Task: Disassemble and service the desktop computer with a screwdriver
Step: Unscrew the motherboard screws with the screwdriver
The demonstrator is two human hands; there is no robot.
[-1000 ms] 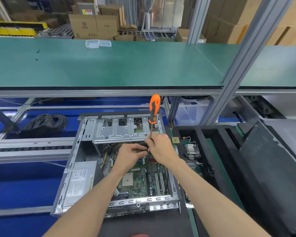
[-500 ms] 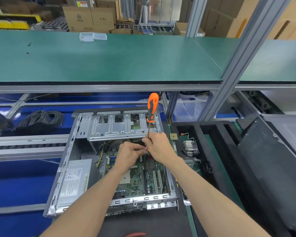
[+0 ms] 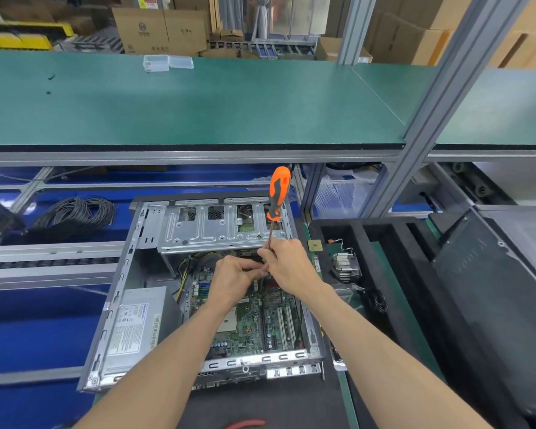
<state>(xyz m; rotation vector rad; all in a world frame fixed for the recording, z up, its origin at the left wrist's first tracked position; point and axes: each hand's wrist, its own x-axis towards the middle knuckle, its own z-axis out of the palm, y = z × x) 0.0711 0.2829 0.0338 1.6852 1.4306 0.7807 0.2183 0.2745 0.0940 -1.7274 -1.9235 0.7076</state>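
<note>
An open desktop case (image 3: 118, 305) lies flat on the bench, showing its green motherboard (image 3: 254, 323), a grey power supply (image 3: 136, 326) at the left and a metal drive cage (image 3: 217, 227) at the back. My right hand (image 3: 288, 267) grips the shaft of an orange-handled screwdriver (image 3: 278, 193), whose handle points up and away. My left hand (image 3: 232, 278) meets it fingertip to fingertip above the board, pinching something small that I cannot make out. The screwdriver's tip is hidden behind the hands.
A black foam tray (image 3: 393, 258) at the right holds a heatsink (image 3: 345, 266) and a processor chip (image 3: 315, 245). A dark side panel (image 3: 492, 289) leans further right. Coiled black cable (image 3: 75, 215) lies at the left. A green shelf (image 3: 198, 100) overhangs the case. Something red (image 3: 245, 424) shows at the bottom edge.
Both hands stay together over the motherboard with the screwdriver upright. The view has shifted slightly, so the case sits a little further left and lower.
</note>
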